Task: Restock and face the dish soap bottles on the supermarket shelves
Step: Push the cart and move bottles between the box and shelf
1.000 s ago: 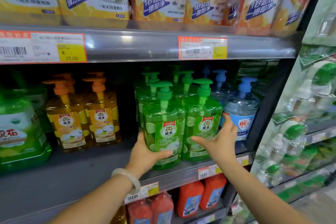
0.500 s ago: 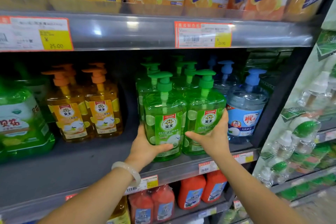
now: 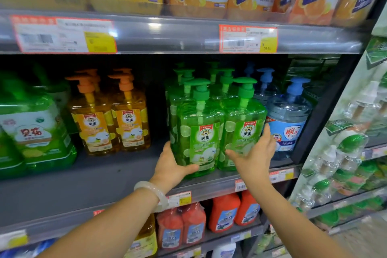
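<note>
Two green pump bottles of dish soap stand side by side at the front of the middle shelf (image 3: 117, 182), labels facing out. My left hand (image 3: 171, 165) grips the lower left corner of the left green bottle (image 3: 199, 130), thumb across its front. My right hand (image 3: 255, 153) holds the right green bottle (image 3: 243, 128), thumb on its label and fingers round its right side. More green bottles stand in rows behind them.
Two orange pump bottles (image 3: 111, 123) stand further left, with a bare gap of shelf between. Blue-capped clear bottles (image 3: 289, 119) touch the right green bottle. Green refill packs (image 3: 35, 134) sit far left. Red bottles (image 3: 201, 222) fill the shelf below; pouches line the shelf above.
The two green bottles have shifted slightly back and up on the shelf between my hands. My right hand closed in from beside the bottle onto its label and side.
</note>
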`<state>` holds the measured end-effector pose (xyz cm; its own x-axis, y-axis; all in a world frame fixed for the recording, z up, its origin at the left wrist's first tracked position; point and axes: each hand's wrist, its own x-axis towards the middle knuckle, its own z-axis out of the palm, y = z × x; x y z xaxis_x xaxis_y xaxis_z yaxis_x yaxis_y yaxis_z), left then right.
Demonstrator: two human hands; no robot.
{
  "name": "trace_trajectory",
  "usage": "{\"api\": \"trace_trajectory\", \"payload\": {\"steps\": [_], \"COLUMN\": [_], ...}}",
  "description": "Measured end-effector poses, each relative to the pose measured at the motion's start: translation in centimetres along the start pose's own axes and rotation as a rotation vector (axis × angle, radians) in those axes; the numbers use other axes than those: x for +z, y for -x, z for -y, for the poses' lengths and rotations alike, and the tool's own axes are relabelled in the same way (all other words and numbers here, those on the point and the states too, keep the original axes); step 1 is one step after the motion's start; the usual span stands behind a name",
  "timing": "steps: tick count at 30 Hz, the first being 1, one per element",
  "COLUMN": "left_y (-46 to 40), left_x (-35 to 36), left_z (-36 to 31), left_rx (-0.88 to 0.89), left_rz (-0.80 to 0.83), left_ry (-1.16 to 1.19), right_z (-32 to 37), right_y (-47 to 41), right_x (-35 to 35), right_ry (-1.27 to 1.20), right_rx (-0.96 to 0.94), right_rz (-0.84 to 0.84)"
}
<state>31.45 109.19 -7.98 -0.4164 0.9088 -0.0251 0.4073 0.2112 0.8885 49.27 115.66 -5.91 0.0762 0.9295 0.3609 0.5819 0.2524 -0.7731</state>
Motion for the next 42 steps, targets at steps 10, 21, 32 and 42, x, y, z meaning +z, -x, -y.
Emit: {"api": "trace_trajectory", "payload": {"steps": [10,21,32,42], "left_y": [8.1,28.8,50.7,60.5], "left_x": [-14.2,-39.2,-57.0,-75.7], "left_z": [6.8,21.7,33.8,41.8], "left_rx": [0.115,-0.272,-0.800,-1.140], "left_rz": [-0.040,-0.371,-0.626,-0.776], "left_ry": [-0.678,-1.012,-0.932,-0.834], "right_z": [12.1,31.7,47.2,64.3], "right_y": [14.8,40.5,66.5,83.6], "right_x": [9.0,21.9,30.5,41.0], "right_ry": [0.431,0.357,0.293,0.096], "right_rx": [-0.617,-0.988,-1.402,-1.657], "right_rz": [0.626,0.963,1.255,1.357]}}
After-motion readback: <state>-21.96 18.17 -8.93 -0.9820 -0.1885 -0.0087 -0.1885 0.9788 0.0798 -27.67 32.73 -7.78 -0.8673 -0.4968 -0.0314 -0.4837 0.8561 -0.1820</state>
